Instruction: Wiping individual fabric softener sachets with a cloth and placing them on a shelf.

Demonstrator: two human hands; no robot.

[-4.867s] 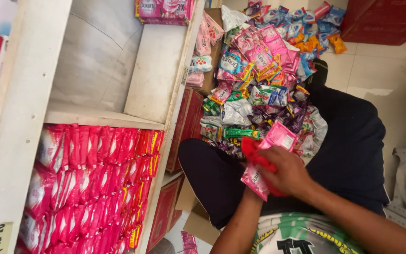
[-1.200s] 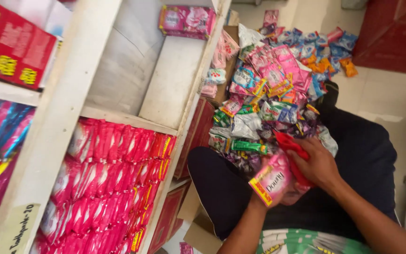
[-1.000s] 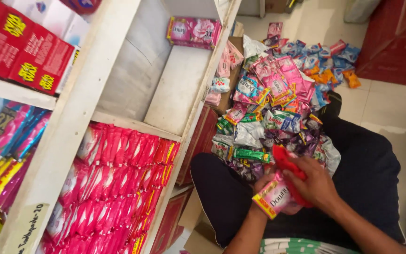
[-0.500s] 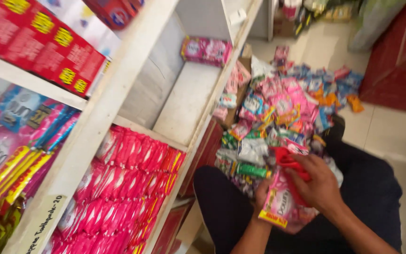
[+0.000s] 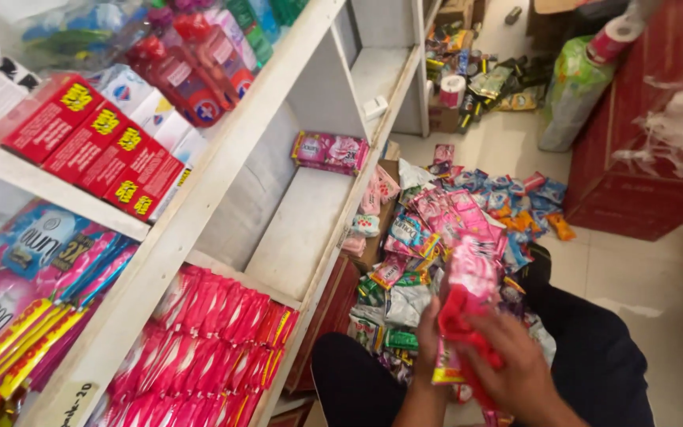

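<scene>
Pink and red glossy plastic sachets (image 5: 468, 296), bunched into a strip, stand nearly upright in both hands — long axis running away from the person. The right hand (image 5: 515, 368) is closed around the lower part; the left hand (image 5: 428, 336) pinches it from the shelf side. Left of the hands lies the bare white wooden shelf (image 5: 302, 229) — the left hand is nearer.

— Bright, even daylight; glare across the floor tiles (image 5: 634, 277) and the white shelf (image 5: 310, 229).
— Soft shadows only, deepest inside the shelf bay.
— Heavy motion blur over both hands (image 5: 484, 356) and the pink sachets (image 5: 468, 292).
— Smeared near the left edge; shelf lines lean with wide-angle distortion.
</scene>
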